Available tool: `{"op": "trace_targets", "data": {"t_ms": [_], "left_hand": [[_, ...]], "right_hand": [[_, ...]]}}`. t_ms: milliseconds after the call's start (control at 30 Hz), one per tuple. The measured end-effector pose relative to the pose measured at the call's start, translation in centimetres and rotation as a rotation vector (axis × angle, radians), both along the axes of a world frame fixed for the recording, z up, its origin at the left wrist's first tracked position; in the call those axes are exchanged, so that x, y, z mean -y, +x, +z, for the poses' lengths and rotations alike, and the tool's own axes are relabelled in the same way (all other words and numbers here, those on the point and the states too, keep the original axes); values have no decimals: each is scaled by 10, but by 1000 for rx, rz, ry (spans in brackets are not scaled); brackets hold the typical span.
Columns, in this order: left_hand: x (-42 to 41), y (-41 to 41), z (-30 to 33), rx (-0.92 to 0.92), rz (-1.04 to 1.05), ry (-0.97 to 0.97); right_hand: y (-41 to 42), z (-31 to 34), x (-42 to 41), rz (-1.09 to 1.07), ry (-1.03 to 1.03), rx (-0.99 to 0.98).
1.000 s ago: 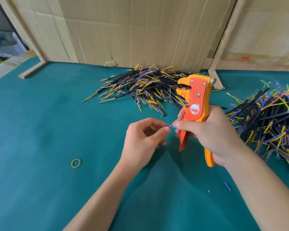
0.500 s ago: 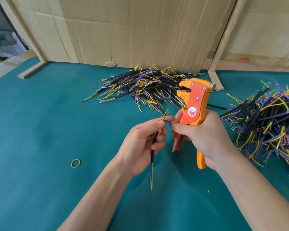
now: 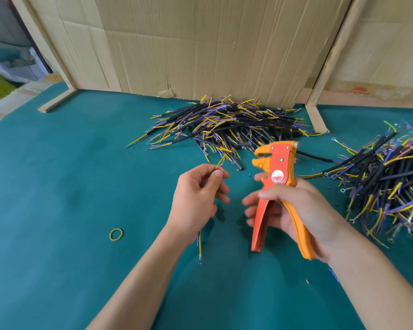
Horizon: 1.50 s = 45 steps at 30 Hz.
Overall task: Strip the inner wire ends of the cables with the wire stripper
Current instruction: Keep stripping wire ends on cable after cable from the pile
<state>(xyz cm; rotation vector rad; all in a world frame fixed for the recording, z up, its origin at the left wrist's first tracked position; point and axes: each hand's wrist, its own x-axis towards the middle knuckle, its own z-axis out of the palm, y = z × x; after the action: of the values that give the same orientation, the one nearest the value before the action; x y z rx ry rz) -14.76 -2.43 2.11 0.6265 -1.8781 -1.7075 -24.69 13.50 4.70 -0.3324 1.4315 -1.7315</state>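
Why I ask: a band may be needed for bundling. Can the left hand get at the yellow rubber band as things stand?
Probably not yet: the way to the rubber band is free, but the left hand grips a cable.

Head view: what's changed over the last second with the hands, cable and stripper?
The hands have drifted apart: a second ago the left hand and right hand met at the wire ends, the right fingertips pinching them. Now the left hand alone grips the cable, turned upright with its lower end hanging below the hand. The stripper has tilted, handles apart. Both cable piles and the rubber band stayed put.
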Motion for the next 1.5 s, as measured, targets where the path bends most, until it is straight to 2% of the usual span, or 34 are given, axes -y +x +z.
{"op": "trace_targets", "data": {"t_ms": [167,333,667,833,1200,1500], "left_hand": [[8,-1,-9,96,152,-316],[9,1,-7,70,123,-426],[3,1,-3,86,190,-475],[-1,1,-2,134,129,-506],[-6,2,0,180,-4,-695],[-7,3,2,165,-6,-694]], "right_hand": [[4,-9,0,193,-90,108],[7,-14,-1,228,-125,133],[8,-13,-1,203,-115,119],[4,-8,-6,195,-85,92],[-5,-1,-17,382,-63,-30],[-6,-4,-16,393,-54,-67]]}}
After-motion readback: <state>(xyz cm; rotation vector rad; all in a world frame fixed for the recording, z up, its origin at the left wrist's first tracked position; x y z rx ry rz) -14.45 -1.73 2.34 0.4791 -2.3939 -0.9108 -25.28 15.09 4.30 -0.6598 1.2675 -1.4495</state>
